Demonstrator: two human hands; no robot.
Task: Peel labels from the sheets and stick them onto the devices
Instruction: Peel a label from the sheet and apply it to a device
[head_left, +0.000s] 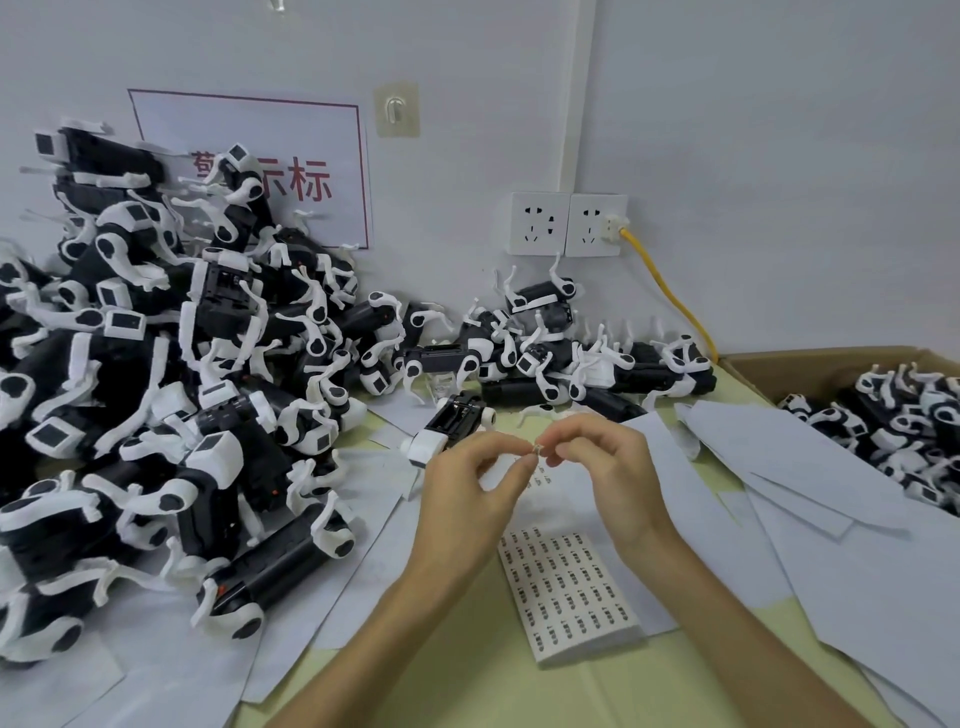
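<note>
Pinched one small label (537, 450) between left hand (467, 483) and right hand (608, 467), mid-frame — above the label sheet (566, 587).

Pale wall ahead of me: red-bordered sign (291, 130), clear stick-on hook (396, 110), twin sockets (567, 224), yellow cable (667, 291) plugged in. Yellow-green tabletop (467, 675) below.

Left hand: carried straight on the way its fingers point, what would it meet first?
The left hand points right and slightly up: first the small label pinched between both hands, then probably the fingertips of the right hand just beyond.
</note>
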